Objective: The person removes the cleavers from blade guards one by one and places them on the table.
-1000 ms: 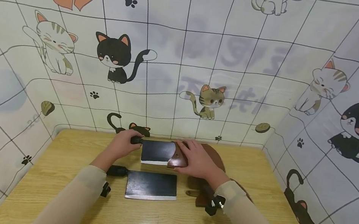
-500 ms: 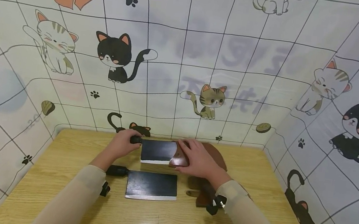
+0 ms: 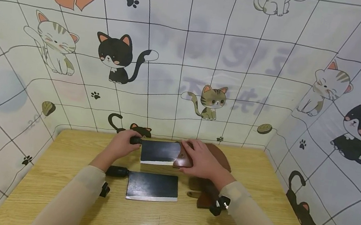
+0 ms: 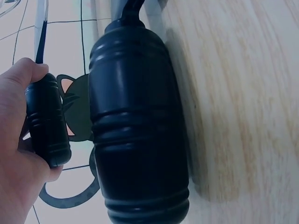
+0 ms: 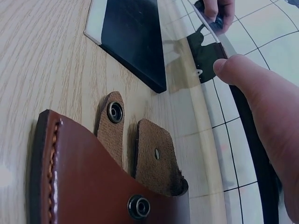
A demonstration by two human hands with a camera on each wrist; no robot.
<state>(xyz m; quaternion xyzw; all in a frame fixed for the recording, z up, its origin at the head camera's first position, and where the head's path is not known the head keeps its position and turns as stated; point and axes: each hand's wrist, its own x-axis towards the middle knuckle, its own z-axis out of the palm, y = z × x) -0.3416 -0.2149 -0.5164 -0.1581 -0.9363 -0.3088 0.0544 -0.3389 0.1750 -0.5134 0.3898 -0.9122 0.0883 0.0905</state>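
Note:
Toward the back of the table, my left hand (image 3: pixel 122 144) grips the black ridged handle (image 4: pixel 46 119) of a cleaver (image 3: pixel 158 152). Its dark blade has a pale lower edge and points right. A brown leather sheath (image 3: pixel 182 159) covers the blade's right end. My right hand (image 3: pixel 204 161) holds that sheath, thumb on the near side; its other fingers are partly hidden. Nearer me lies a second cleaver (image 3: pixel 152 187), bare, its black handle (image 4: pixel 140 121) to the left. Right of it lies another brown sheath (image 5: pixel 93 172), its snap straps unfastened.
A rounded brown piece (image 3: pixel 218 156) shows behind my right hand; its kind is unclear. The wooden table (image 3: pixel 138 218) meets a cat-print tiled covering (image 3: pixel 175 50) at the back and sides.
My right hand and the sheath have slid slightly right, and more of the blade shows. My left hand stays nearly still on the handle. The second cleaver has not moved.

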